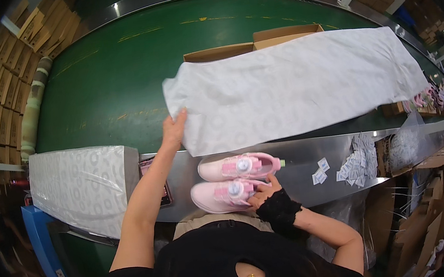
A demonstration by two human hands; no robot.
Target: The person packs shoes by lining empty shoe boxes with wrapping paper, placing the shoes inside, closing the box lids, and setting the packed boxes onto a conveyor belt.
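Left hand (174, 129) pinches the corner of a large white tissue paper sheet (293, 85) draped over an open brown cardboard box (254, 43). Right hand (264, 188) grips the nearer pink dial-fastened shoe (223, 195); its twin (239, 166) lies just beside.

The left hand (174, 129) reached forward and pinched the lower left corner of a large white tissue sheet (293, 85), which lay spread over an open cardboard box (254, 43) on the green conveyor belt (109, 80); the right hand (264, 190) rested on the nearer of two pink shoes (232, 180), fingers curled at its inner side; the pair lay side by side on the steel ledge (301, 153), toes toward the left; a thick stack of white tissue paper (81, 186) sat to the left, just beside the left forearm; small white packets (354, 158) were scattered on the ledge to the right; flattened cardboard boxes (14, 70) were stacked along the far left.
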